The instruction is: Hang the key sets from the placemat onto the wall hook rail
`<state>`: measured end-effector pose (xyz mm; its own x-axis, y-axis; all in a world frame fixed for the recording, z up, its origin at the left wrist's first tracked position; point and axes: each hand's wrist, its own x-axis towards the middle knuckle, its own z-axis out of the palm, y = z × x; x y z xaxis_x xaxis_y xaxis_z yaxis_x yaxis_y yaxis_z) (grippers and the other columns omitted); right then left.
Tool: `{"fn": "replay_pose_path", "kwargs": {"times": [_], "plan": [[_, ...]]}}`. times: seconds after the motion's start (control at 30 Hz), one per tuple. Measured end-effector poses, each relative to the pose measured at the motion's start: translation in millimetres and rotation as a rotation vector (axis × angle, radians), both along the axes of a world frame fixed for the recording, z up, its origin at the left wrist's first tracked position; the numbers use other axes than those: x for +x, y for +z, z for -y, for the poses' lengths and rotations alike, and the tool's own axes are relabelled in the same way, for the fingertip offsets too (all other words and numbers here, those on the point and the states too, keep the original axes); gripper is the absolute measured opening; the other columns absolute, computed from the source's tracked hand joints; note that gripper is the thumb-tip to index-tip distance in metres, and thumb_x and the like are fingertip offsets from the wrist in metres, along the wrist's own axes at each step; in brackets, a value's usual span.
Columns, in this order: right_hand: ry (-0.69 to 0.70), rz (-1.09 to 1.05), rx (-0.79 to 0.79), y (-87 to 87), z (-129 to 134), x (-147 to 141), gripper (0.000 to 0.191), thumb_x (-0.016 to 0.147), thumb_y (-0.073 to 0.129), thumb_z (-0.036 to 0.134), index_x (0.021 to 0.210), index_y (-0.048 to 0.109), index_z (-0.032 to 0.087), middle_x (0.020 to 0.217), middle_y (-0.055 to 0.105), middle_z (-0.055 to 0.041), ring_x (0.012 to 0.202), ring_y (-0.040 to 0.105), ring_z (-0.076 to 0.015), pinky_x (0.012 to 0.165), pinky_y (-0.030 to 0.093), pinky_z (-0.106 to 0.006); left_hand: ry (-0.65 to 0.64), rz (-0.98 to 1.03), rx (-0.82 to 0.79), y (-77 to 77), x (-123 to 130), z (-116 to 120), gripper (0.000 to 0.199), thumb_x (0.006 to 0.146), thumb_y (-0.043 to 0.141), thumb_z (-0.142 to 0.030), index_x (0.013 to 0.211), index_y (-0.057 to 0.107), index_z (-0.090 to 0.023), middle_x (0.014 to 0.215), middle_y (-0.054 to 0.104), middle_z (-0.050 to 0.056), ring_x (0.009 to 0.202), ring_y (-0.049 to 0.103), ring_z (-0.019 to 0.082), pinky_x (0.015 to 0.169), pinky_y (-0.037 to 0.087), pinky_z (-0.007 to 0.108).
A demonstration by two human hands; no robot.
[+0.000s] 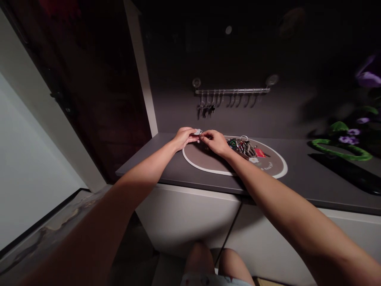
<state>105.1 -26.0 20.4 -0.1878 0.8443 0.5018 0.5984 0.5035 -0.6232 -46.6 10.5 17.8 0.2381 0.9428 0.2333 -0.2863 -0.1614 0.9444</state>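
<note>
My left hand is closed on a small, pale grey key tag above the left end of an oval mat. A thin metal ring shows at the tag's right side, and the fingers of my right hand are pinched at it. Whatever else lies between the fingertips is too small to make out. Just right of my right wrist, a pile of keys with rings rests on the brown, white-edged mat. A red tag lies at the pile's right side.
A clear rail with several hooks is fixed to the dark wall, and keys hang at its left end. Purple flowers and a green loop stand at the right of the grey counter. White cabinet doors are below.
</note>
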Motion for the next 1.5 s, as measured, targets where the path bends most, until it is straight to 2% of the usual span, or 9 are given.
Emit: {"fn": "replay_pose_path", "kwargs": {"times": [0.17,0.33,0.5,0.67,0.9,1.07,1.23,1.33,1.5], "plan": [[0.004,-0.026,-0.022,-1.7,3,-3,0.019,0.073,0.057,0.033,0.079,0.064,0.016,0.077,0.063,-0.0030,0.063,0.053,-0.0103,0.063,0.040,-0.020,-0.012,-0.009,0.013,0.2,1,2,0.005,0.069,0.058,-0.011,0.069,0.053,-0.008,0.069,0.063,0.006,0.066,0.062,0.013,0.075,0.050,0.038],[0.002,0.054,0.135,-6.7,-3,-1,0.016,0.072,0.059,0.031,0.074,0.064,0.016,0.077,0.063,-0.0032,0.070,0.054,-0.0120,0.068,0.040,-0.023,-0.029,0.026,0.002,0.9,2,3,0.004,0.068,0.057,-0.009,0.068,0.053,-0.008,0.066,0.063,0.004,0.065,0.061,0.012,0.076,0.051,0.037],[-0.025,0.022,0.223,-8.9,-9,2,0.016,0.074,0.057,0.029,0.076,0.066,0.016,0.075,0.062,-0.0040,0.071,0.054,-0.0137,0.069,0.040,-0.025,-0.012,0.070,-0.017,0.7,-1,0,0.002,0.069,0.055,-0.009,0.070,0.056,-0.008,0.067,0.064,0.006,0.066,0.062,0.014,0.077,0.051,0.040],[-0.059,-0.115,0.235,-9.7,-14,4,0.016,0.071,0.060,0.030,0.074,0.068,0.016,0.073,0.062,-0.0042,0.070,0.055,-0.0139,0.067,0.041,-0.025,0.006,0.146,-0.057,1.7,-3,-2,0.004,0.070,0.052,-0.007,0.070,0.057,-0.007,0.066,0.064,0.008,0.066,0.063,0.014,0.080,0.050,0.042],[-0.014,-0.409,0.104,-9.9,-23,5,0.021,0.065,0.065,0.035,0.071,0.068,0.015,0.069,0.064,-0.0035,0.062,0.054,-0.0124,0.061,0.042,-0.025,-0.006,0.205,-0.067,1.2,-3,-2,0.003,0.069,0.053,-0.006,0.069,0.056,-0.008,0.066,0.064,0.008,0.068,0.064,0.015,0.081,0.050,0.040],[0.039,-0.564,0.041,-2.6,-19,6,0.022,0.062,0.067,0.033,0.072,0.067,0.013,0.072,0.065,-0.0039,0.065,0.055,-0.0122,0.067,0.042,-0.026,-0.071,0.121,-0.083,0.4,-3,0,0.003,0.071,0.055,-0.010,0.074,0.057,-0.009,0.073,0.066,0.009,0.073,0.064,0.016,0.080,0.050,0.038],[0.058,-0.611,0.048,2.2,-15,7,0.025,0.062,0.067,0.036,0.071,0.065,0.013,0.071,0.064,-0.0028,0.069,0.054,-0.0120,0.072,0.041,-0.028,-0.138,-0.018,-0.043,-2.8,0,1,0.010,0.073,0.060,-0.019,0.076,0.057,-0.010,0.076,0.065,0.007,0.072,0.062,0.013,0.076,0.049,0.033],[0.075,-0.621,0.045,2.4,-15,8,0.025,0.062,0.066,0.038,0.070,0.063,0.014,0.068,0.062,-0.0013,0.066,0.052,-0.0109,0.070,0.041,-0.027,-0.156,-0.084,0.002,-4.8,3,2,0.015,0.073,0.061,-0.025,0.074,0.057,-0.010,0.073,0.063,0.005,0.068,0.060,0.011,0.072,0.047,0.028],[0.149,-0.705,-0.002,1.3,-18,9,0.026,0.061,0.067,0.039,0.067,0.059,0.015,0.061,0.056,0.0019,0.058,0.048,-0.0084,0.062,0.040,-0.024,-0.095,-0.215,0.095,-7.6,9,4,0.022,0.072,0.062,-0.032,0.075,0.058,-0.011,0.071,0.062,0.003,0.063,0.056,0.008,0.062,0.043,0.022]]}}
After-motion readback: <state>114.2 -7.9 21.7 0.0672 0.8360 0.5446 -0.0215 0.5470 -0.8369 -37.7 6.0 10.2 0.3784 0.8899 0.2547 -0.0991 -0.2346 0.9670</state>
